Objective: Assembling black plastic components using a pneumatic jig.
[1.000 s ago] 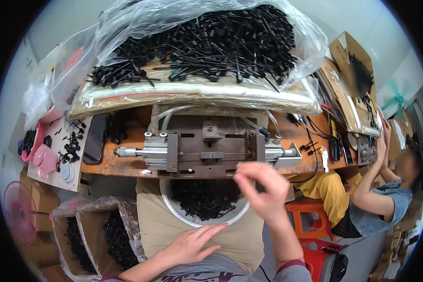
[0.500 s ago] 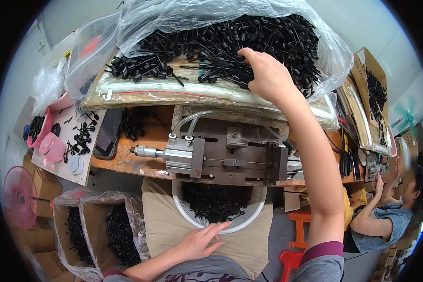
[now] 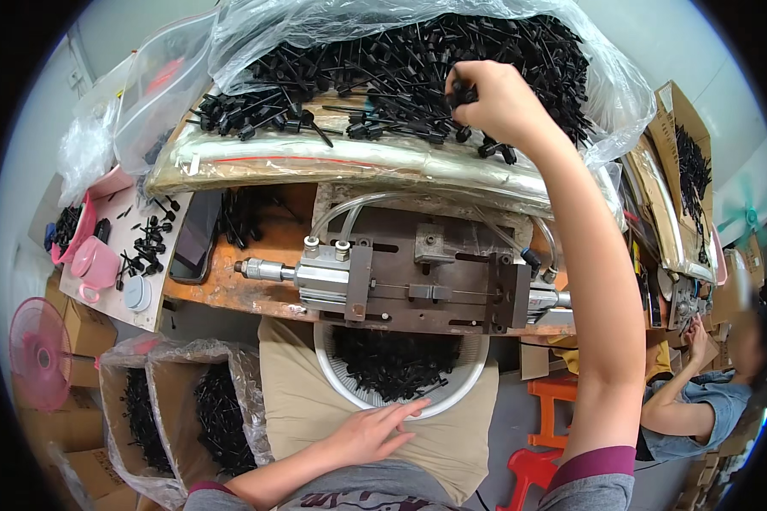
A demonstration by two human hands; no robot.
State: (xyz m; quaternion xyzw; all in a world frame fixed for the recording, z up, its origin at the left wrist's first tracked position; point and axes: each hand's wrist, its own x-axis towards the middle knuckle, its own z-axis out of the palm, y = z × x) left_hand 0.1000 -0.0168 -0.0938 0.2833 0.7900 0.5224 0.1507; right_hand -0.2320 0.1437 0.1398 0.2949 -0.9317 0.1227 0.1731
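The right hand (image 3: 507, 98) pinches a black stemmed part (image 3: 462, 90) between its fingers at the large unprocessed-looking heap (image 3: 400, 75), while the left hand (image 3: 362, 438), fingers extended and unloaded, meets the partly filled white basket (image 3: 478, 375).

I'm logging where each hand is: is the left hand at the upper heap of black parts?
No, the left hand is at the near rim of the white basket, while the right hand is at the heap.

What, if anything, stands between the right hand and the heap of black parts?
Nothing visible: the right hand is at the heap of black parts, its fingers around some. The clear plastic edges the heap's back and right side.
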